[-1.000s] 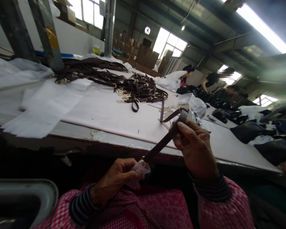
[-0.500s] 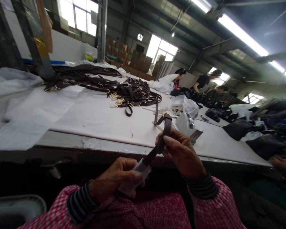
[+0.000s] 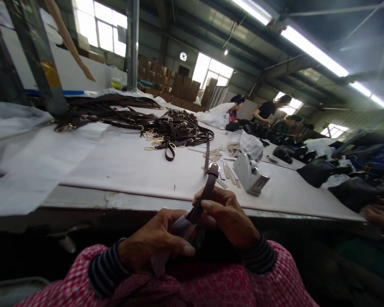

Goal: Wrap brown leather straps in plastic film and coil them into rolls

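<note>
The left hand [image 3: 153, 247] pinched a pale wrap [image 3: 178, 226] over the end of the brown strap [image 3: 205, 194] while the right hand [image 3: 230, 217], just beyond, clasped it — held taut, the wrap should sit smooth.

Head camera, close over left hand [image 3: 153, 246] and right hand [image 3: 227, 215] at six o'clock, faces forward-down; table [image 3: 131, 166] recedes toward perhaps one o'clock.

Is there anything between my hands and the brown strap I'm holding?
The right hand pinches the brown strap directly, with nothing between them. In the left hand, a pale wrapper covers the strap's lower end, so those fingers press on the wrapper rather than on the strap itself.
</note>
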`<control>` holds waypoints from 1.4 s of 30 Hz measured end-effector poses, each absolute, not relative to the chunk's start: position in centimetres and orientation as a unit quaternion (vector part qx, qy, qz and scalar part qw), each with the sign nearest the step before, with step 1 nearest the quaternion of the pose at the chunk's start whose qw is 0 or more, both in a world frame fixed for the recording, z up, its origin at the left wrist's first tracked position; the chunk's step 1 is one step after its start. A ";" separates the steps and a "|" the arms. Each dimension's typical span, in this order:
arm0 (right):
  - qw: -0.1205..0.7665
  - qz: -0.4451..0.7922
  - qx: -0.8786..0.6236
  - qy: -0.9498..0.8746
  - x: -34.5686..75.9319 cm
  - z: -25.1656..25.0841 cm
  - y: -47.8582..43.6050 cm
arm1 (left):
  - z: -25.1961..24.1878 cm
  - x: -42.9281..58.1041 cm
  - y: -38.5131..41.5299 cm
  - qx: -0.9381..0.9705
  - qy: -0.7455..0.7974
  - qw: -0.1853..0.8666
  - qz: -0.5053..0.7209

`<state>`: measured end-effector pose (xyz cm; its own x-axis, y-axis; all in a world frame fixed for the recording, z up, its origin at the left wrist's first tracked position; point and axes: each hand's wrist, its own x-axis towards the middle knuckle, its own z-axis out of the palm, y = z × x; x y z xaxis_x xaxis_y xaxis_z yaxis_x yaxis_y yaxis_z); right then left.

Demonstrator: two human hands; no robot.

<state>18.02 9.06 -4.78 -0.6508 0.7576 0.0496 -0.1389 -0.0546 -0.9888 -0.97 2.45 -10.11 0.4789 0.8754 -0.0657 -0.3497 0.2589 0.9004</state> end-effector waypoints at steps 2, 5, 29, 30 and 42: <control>0.341 0.672 -0.266 -0.601 18.0 -4.8 9.1 | -10.3 -0.9 2.4 0.459 0.318 0.720 0.411; 0.354 0.667 -0.266 -0.599 18.0 -5.0 9.1 | -10.2 -0.7 2.1 0.470 0.333 0.702 0.419; 0.385 0.731 -0.282 -0.488 16.8 -5.7 10.1 | -10.2 -1.5 0.7 0.457 0.405 0.694 0.381; 0.379 0.713 -0.272 -0.524 17.0 -5.0 9.9 | -10.2 -1.7 0.8 0.449 0.410 0.698 0.379; 0.246 0.667 -0.187 -0.678 18.1 -1.5 7.3 | -7.7 -0.9 1.5 0.510 0.341 0.692 0.381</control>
